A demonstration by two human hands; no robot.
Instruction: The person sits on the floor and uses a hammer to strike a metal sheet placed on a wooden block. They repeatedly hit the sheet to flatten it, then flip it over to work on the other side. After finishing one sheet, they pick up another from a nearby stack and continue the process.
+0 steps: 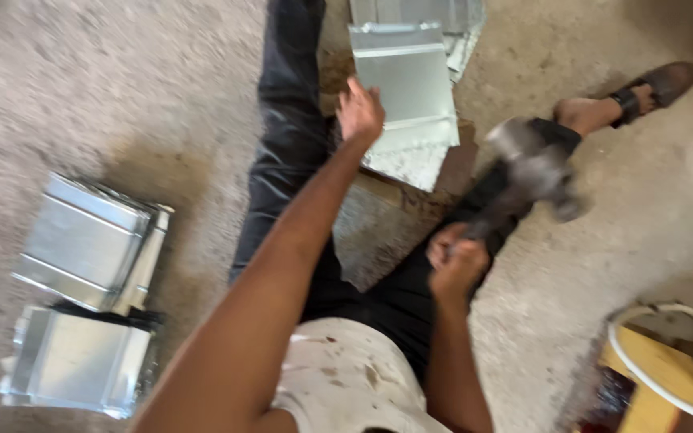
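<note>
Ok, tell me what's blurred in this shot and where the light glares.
Head view: the hammer head is smeared by motion blur, its shape barely readable; the right hand gripping the handle is softer too. The left hand on the bent metal sheet is fairly sharp. The stacked metal pieces on the left look slightly streaked. Mild pale sheen on the sheet, no hard glare.

Left arm stretched far forward, almost straight, bare to above the elbow. Left hand [360, 111] at its end, palm down, fingers curled, knuckles up. Right arm bent and kept close to the body, forearm pointing forward. Right hand [457, 263] closed in a tight fist, thumb side up, nearer to the body than the left hand.
</note>
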